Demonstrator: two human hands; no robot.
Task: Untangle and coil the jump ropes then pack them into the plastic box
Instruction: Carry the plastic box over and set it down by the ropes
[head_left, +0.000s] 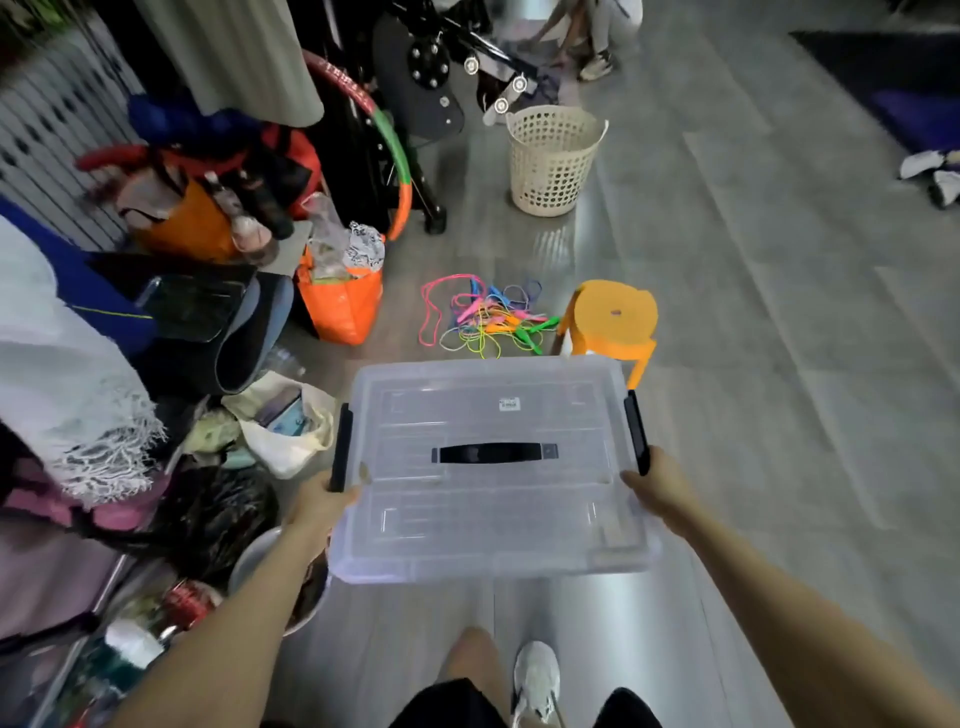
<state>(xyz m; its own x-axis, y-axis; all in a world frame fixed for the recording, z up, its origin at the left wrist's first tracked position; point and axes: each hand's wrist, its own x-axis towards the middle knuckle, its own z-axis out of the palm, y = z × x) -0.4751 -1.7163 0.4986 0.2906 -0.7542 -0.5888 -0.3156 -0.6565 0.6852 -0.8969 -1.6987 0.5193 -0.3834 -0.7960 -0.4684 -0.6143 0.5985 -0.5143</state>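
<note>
Clutter crowds the left side of the floor (753, 312): an orange bag (343, 306), piled cloth and bags, and a striped hoop (387, 140) leaning farther back. Both hands carry the plastic box (493, 519), lid on, level over the near floor. The left hand (322, 501) grips its left edge just below a black latch (341, 441), thumb on the lid and fingers curled under. The right hand (657, 486) grips the right edge the same way. The jump ropes (483, 322) lie tangled on the floor beyond the box's far edge, between the orange bag and an orange stool (613, 317), just beside the stool. A cream laundry basket (553, 161) stands farther off. A white shoe (535, 675) shows below the box.
</note>
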